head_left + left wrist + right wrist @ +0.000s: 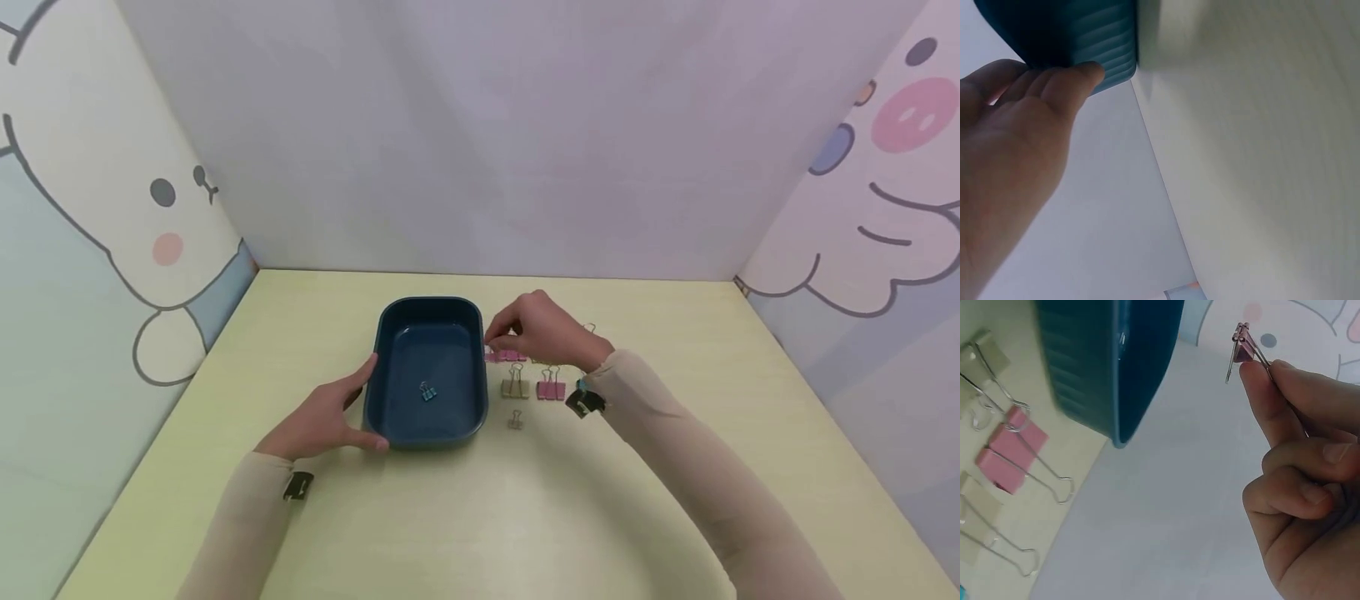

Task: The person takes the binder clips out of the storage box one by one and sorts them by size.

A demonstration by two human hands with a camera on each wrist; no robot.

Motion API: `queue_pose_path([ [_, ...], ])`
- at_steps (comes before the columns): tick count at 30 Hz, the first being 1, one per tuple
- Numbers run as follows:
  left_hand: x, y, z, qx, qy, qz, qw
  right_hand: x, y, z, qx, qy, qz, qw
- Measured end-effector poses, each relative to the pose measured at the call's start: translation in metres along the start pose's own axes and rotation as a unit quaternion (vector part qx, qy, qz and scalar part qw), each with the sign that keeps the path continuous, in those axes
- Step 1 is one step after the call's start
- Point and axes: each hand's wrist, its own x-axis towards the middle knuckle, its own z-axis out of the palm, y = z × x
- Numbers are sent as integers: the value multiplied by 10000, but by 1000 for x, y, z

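A dark blue rectangular tray [442, 350] stands on the table with one small teal binder clip [427, 392] inside. My left hand [326, 417] rests against its left side, fingers along the outer wall and thumb at the near corner. To the right of the tray, my right hand [546, 327] pinches a small pink binder clip [1245, 351] by a wire handle between thumb and index finger. Below that hand lie a pink binder clip [513, 356], a gold binder clip [515, 389], another pink binder clip [551, 390] and a small gold binder clip [515, 423].
More clips lie partly hidden under the right hand and wrist. A pale yellow tabletop [450, 525] carries everything. A plain white wall [480, 167] closes the back, and panels with cartoon animals flank both sides.
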Motion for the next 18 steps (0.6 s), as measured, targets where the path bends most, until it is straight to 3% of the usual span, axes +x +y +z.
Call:
queue_pose_path([
  [11,2,-4,2,-65,-15,58,10000,-32,46,25,336,-72,801,9962],
  [18,3,-6,2,-61,-3,-7,10000,-49,69,34,486,-117,999,9937],
])
